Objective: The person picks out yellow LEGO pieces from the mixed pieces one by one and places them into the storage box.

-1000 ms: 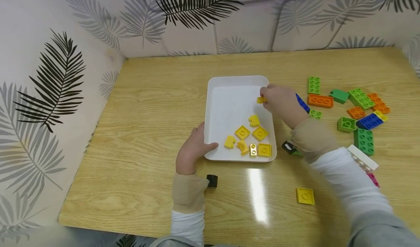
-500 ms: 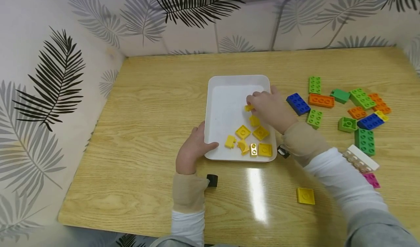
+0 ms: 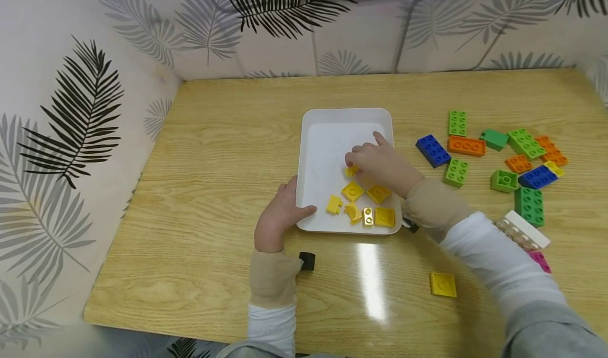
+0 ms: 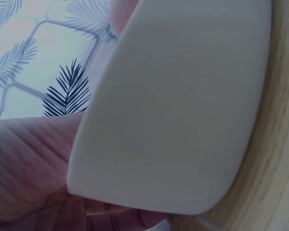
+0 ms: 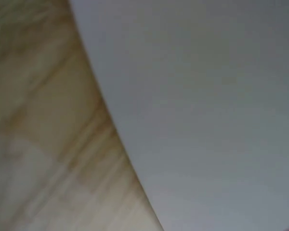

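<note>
A white tray (image 3: 328, 141) lies on the table in the head view, with several yellow building bricks (image 3: 352, 191) in its near half. My left hand (image 3: 280, 215) grips the tray's left side, thumb over the rim. The left wrist view shows the tray's outer wall (image 4: 173, 110) close up, with part of the hand beside it. Over the tray, my right hand (image 3: 385, 167) pinches a small yellow brick (image 3: 350, 171), partly covered by the fingers. That hand hides part of the tray floor. Only the tray's wall (image 5: 197, 115) and wood surface fill the blurred right wrist view.
Right of the tray lie loose blue (image 3: 433, 150), green (image 3: 457, 172), orange (image 3: 466, 145) and white bricks (image 3: 528, 228). A flat yellow brick (image 3: 443, 284) lies near the table's front. Patterned wall covering (image 3: 285, 57) rises behind the table (image 3: 228, 147).
My right hand has moved left and slightly nearer from the tray's right rim, bringing the small yellow brick over the tray's middle. The left hand stays on the tray.
</note>
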Available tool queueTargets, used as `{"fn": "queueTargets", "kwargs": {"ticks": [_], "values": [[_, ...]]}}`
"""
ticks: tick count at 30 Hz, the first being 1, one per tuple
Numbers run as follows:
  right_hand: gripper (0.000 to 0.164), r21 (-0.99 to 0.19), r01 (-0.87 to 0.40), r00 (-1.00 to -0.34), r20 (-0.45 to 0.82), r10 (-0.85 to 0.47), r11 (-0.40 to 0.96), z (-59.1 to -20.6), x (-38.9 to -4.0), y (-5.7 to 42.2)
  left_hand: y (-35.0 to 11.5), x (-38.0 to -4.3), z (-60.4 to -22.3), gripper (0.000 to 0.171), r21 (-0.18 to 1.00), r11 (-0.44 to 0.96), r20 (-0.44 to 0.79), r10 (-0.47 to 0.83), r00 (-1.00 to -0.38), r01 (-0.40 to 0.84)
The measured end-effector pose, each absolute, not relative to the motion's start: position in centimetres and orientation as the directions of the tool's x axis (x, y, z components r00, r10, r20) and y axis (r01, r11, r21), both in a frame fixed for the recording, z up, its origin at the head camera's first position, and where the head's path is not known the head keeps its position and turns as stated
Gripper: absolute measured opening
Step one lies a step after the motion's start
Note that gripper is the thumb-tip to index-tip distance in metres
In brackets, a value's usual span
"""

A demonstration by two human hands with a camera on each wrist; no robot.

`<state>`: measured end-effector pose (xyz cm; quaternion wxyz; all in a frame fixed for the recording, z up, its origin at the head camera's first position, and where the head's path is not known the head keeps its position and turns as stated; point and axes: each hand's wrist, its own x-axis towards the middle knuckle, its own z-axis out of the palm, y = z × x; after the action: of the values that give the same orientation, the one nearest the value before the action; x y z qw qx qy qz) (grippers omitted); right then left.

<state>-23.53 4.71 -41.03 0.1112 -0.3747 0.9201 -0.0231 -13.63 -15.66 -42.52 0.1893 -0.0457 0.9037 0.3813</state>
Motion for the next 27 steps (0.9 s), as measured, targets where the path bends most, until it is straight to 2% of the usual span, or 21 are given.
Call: {"fn": "queueTargets", "kwargs": {"ticks": [5, 12, 21, 27], "values": [[0.024, -0.152, -0.674, -0.695, -0.198, -0.691, 0.723, -41.4, -23.6, 4.8, -15.5, -13.6, -42.4, 0.078, 0.673, 0.703, -0.382, 0.062, -0.922, -0.231], [0.026, -0.176, -0.687, -0.694, -0.128, -0.709, 0.705, -41.1, -23.5, 5.5, -15.6, -13.7, -42.4, 0.077, 0.677, 0.699, -0.380, 0.061, -0.923, -0.232], [0.023, -0.147, -0.647, -0.731, -0.159, -0.664, 0.748, -39.7, -23.4, 7.3, -15.5, -13.6, -42.4, 0.076, 0.677, 0.701, -0.372, 0.063, -0.926, -0.224], [0.023, -0.122, -0.641, -0.751, -0.102, -0.652, 0.758, -39.0, -23.3, 9.1, -15.4, -13.6, -42.5, 0.077, 0.673, 0.701, -0.381, 0.057, -0.923, -0.234]]}}
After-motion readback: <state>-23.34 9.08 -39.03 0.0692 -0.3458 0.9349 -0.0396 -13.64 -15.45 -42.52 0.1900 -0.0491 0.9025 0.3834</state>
